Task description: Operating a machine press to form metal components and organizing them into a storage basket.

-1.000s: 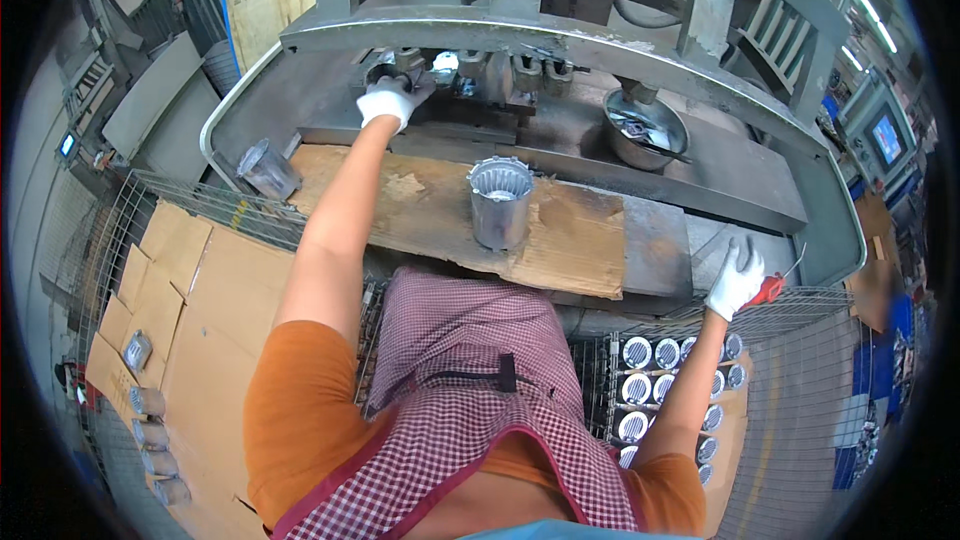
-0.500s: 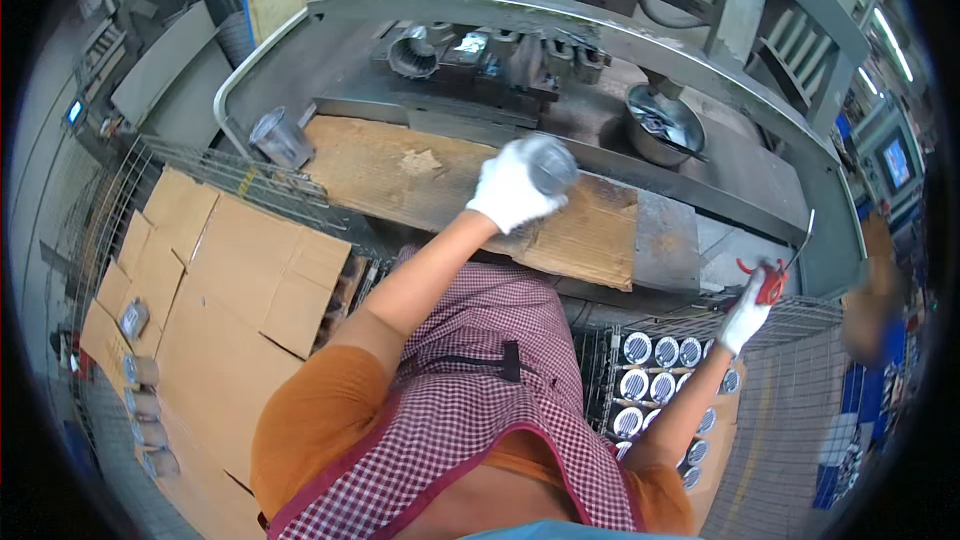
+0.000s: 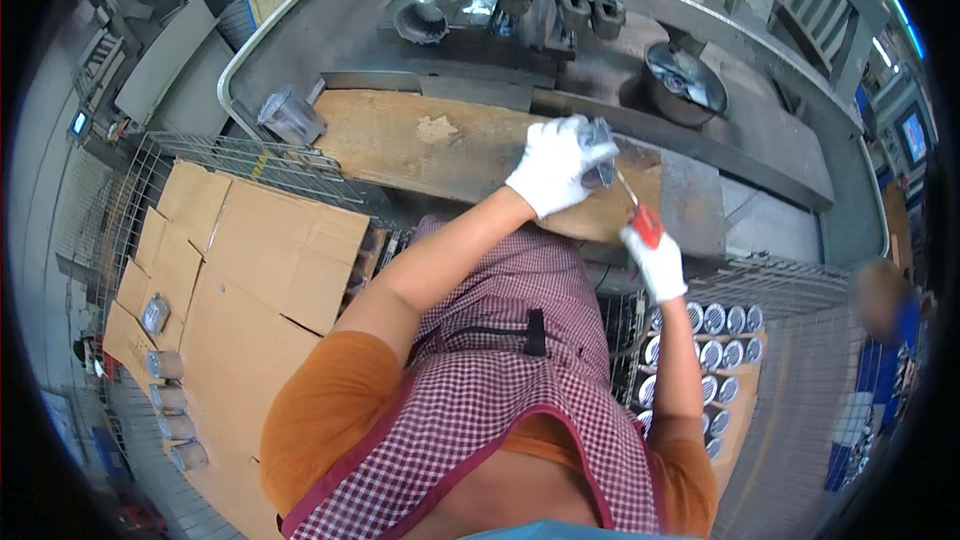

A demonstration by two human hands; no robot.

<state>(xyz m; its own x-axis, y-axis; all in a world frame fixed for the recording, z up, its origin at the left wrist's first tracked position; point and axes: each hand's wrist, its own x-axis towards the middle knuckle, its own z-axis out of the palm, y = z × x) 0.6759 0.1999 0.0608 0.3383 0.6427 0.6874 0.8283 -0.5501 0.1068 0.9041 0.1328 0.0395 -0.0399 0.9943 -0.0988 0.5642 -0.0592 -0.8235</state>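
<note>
Over the cardboard-covered ledge (image 3: 480,155), my left hand (image 3: 550,168), in a white glove, is closed around a grey metal housing (image 3: 601,148), a short hollow cylinder tilted toward the right. A white glove also covers my right hand (image 3: 657,267), which grips a red-handled tool (image 3: 648,227) with a thin metal shaft. The shaft points up and left, its tip at or very near the housing's edge. Blur hides whether they touch, and the tool's exact kind cannot be made out.
Another grey metal housing (image 3: 291,116) stands at the ledge's left end. Behind are machine fixtures and a metal pot (image 3: 684,88). At left, a wire cage holds cardboard sheets (image 3: 255,260) with several parts along its edge. Round metal parts (image 3: 711,354) fill a crate at right. A person (image 3: 880,300) is beyond.
My right hand has brought the red-handled tool leftward from the far right to the housing. My left hand has shifted slightly right and turned the housing.
</note>
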